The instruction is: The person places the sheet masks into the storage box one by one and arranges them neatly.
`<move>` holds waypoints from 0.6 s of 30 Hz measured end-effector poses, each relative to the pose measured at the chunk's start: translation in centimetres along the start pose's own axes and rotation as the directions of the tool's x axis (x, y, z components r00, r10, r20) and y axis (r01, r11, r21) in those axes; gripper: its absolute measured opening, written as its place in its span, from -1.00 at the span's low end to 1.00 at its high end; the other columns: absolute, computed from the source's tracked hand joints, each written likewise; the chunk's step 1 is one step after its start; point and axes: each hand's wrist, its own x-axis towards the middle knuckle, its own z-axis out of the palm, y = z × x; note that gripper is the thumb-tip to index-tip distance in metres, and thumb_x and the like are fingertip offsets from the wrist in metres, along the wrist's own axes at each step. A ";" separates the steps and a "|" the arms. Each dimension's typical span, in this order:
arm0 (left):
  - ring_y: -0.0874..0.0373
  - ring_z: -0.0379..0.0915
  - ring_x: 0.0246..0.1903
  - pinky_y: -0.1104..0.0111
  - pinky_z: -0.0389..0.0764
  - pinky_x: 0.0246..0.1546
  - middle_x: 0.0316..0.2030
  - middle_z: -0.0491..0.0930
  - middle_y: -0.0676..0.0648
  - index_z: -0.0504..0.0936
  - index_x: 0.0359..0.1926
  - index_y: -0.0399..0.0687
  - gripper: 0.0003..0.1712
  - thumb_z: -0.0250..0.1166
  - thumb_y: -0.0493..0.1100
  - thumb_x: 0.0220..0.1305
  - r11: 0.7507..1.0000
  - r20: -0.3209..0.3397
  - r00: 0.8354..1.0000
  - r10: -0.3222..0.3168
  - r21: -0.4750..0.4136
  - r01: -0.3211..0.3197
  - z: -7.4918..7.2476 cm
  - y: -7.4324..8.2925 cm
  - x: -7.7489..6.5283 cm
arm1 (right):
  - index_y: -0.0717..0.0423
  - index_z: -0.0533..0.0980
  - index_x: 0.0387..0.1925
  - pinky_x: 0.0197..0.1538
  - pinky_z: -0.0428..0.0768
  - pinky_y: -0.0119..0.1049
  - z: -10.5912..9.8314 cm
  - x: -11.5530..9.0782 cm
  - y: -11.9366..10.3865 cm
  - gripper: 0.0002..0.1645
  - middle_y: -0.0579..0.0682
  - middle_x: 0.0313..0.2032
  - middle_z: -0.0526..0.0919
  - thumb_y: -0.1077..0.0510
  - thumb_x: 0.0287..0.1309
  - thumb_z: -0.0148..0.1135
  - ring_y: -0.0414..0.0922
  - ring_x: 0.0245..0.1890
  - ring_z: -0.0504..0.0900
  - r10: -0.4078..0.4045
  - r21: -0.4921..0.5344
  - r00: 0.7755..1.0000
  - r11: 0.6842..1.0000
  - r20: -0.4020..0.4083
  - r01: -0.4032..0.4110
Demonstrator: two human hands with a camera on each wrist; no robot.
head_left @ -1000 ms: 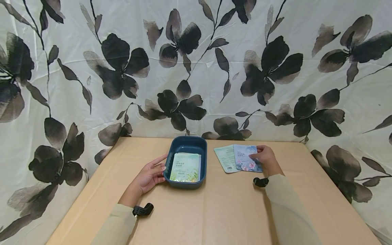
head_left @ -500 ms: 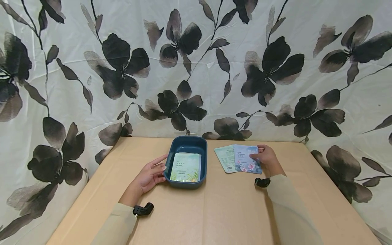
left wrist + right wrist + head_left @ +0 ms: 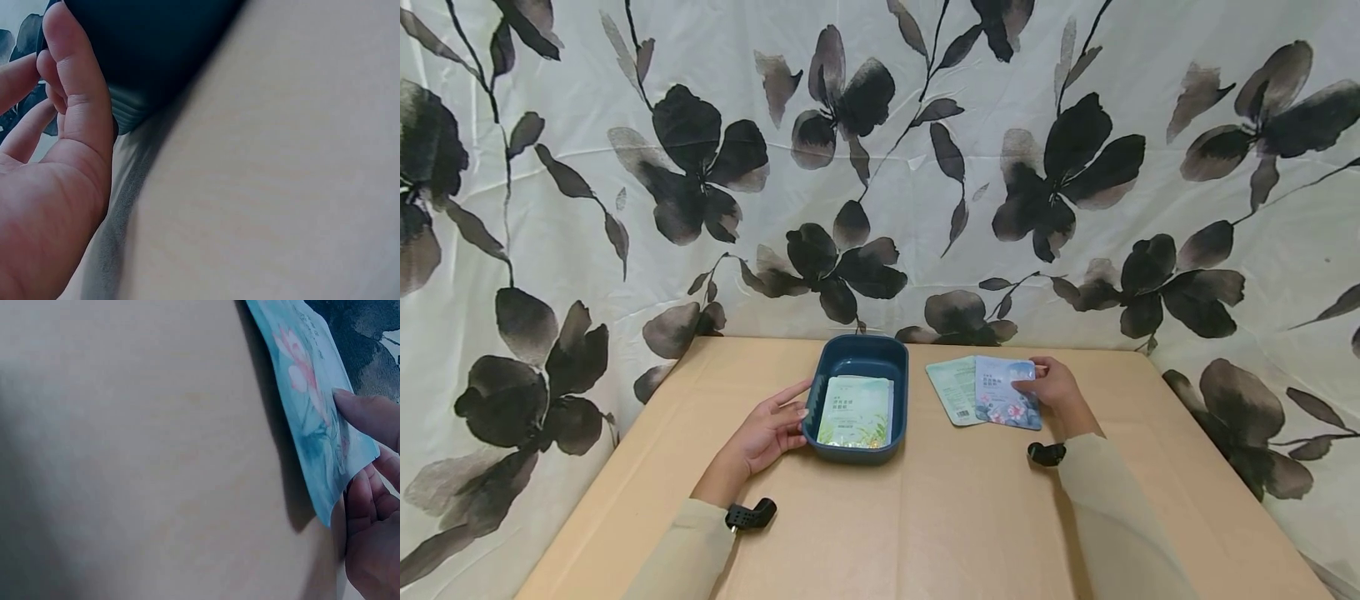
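In the head view a deep blue plastic bin point(image 3: 857, 348) stands at the table's centre back. A green face-mask packet point(image 3: 853, 412) with printed plants lies face up in it, on top of other packets. My left hand point(image 3: 769, 433) holds the bin's left side, the thumb at the rim and the fingers along the outer wall point(image 3: 156, 44). My right hand point(image 3: 1056, 392) pinches the right edge of a lilac-blue face-mask packet point(image 3: 1003, 390) with pink flowers, thumb on top and fingers beneath point(image 3: 300, 394). A pale green packet point(image 3: 952, 396), showing its barcode, lies partly under it.
The tan table point(image 3: 917, 525) reaches back to a white curtain point(image 3: 925, 208) printed with dark flowers. Black wrist cameras, the left one point(image 3: 751, 513) and the right one point(image 3: 1047, 454), sit on the wrists over beige sleeves.
My right hand and the lilac-blue packet have shifted slightly right and toward the camera. My left hand keeps its place on the bin.
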 end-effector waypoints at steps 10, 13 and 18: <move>0.16 0.61 -0.28 0.38 0.72 -0.26 0.11 0.58 -0.10 0.10 0.62 0.09 -0.25 0.12 -0.27 0.53 1.000 -0.005 1.000 0.000 0.011 0.000 -0.1 -0.1 0.0 | 0.19 0.13 0.55 0.30 0.56 0.05 0.4 -0.2 0.2 -0.06 0.39 0.31 0.37 0.14 0.28 0.39 0.22 0.15 0.44 -0.012 0.003 1.000 1.000 0.000 0.012; 0.17 0.61 -0.30 0.38 0.73 -0.27 0.08 0.59 -0.10 0.10 0.62 0.08 -0.26 0.11 -0.29 0.53 1.000 -0.006 1.000 0.002 0.014 -0.002 -0.1 -0.1 -0.1 | 0.20 0.13 0.54 0.36 0.50 0.11 0.4 -0.2 0.3 -0.07 0.41 0.33 0.36 0.15 0.28 0.39 0.25 0.19 0.43 -0.024 -0.014 1.000 1.000 -0.004 0.024; 0.17 0.62 -0.30 0.39 0.73 -0.27 0.06 0.59 -0.09 0.10 0.62 0.07 -0.26 0.11 -0.28 0.54 1.000 -0.001 1.000 0.004 0.012 -0.004 0.0 0.0 0.0 | 0.18 0.12 0.55 0.36 0.49 0.12 0.2 -0.5 0.3 -0.04 0.39 0.29 0.37 0.16 0.27 0.39 0.24 0.17 0.41 -0.026 -0.030 0.999 0.999 -0.019 0.026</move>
